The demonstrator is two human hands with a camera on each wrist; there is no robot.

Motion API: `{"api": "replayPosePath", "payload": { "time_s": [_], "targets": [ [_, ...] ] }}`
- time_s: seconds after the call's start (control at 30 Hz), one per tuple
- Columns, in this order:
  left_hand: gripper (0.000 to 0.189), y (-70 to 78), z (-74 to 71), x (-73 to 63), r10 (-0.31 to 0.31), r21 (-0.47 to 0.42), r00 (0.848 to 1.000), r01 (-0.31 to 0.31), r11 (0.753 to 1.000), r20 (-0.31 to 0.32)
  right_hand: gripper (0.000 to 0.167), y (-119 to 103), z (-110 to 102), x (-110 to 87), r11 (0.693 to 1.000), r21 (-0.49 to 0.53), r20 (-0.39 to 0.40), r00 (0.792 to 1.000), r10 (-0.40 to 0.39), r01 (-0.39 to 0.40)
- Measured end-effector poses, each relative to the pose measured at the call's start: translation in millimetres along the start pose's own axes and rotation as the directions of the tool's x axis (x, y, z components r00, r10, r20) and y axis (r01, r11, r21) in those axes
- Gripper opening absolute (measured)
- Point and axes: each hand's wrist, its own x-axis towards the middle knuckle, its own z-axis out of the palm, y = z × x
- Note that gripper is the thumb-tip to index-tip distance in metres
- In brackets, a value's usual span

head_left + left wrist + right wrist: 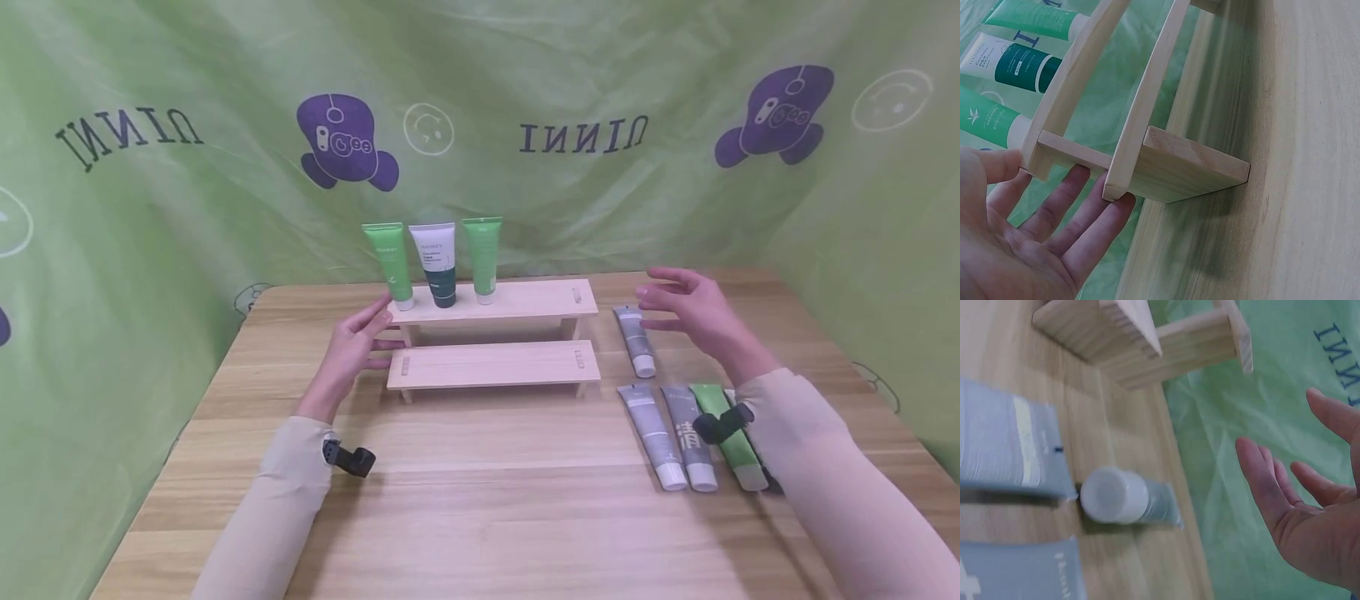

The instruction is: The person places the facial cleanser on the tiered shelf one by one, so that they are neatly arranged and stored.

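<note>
My left hand (352, 342) touches the left end of a two-tier wooden display stand. In the left wrist view its thumb lies at the end of the upper board (1075, 81), and extended fingertips meet the side piece and the lower board (1147, 100). A green tube (388, 260), a white and dark green tube (435, 258) and another green tube (483, 258) stand cap-down on the upper tier. With nothing in it, my right hand (697, 315) hovers by a grey tube (636, 342) lying right of the stand, its fingers spread apart.
Nearer on the right lie a light grey tube (652, 433), a darker grey tube (690, 437) and a green tube (731, 437), with another partly hidden behind the right sleeve (802, 442). A green printed curtain (480, 183) hangs behind the wooden table (480, 500).
</note>
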Motion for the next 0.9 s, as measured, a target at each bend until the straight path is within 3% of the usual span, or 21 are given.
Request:
{"api": "replayPosePath", "payload": {
  "time_s": [0.17,0.4,0.9],
  "targets": [
    [0.049,0.1,-0.8,-0.2,-0.002,0.006,1.000,0.002,1.000,0.003,0.082,11,-12,2.1,0.987,-0.111,0.053,0.991,0.120,-0.113],
    [0.049,0.5,-1.6,0.3,-0.005,0.005,1.000,0.005,1.000,0.007,0.082,21,-21,9.0,0.943,-0.264,0.083,0.969,0.231,-0.202],
    [0.049,0.5,-0.8,-0.1,-0.008,-0.002,1.000,0.008,1.000,0.004,0.083,36,-14,21.5,0.852,-0.464,0.059,0.951,0.304,-0.244]
  ]
}}
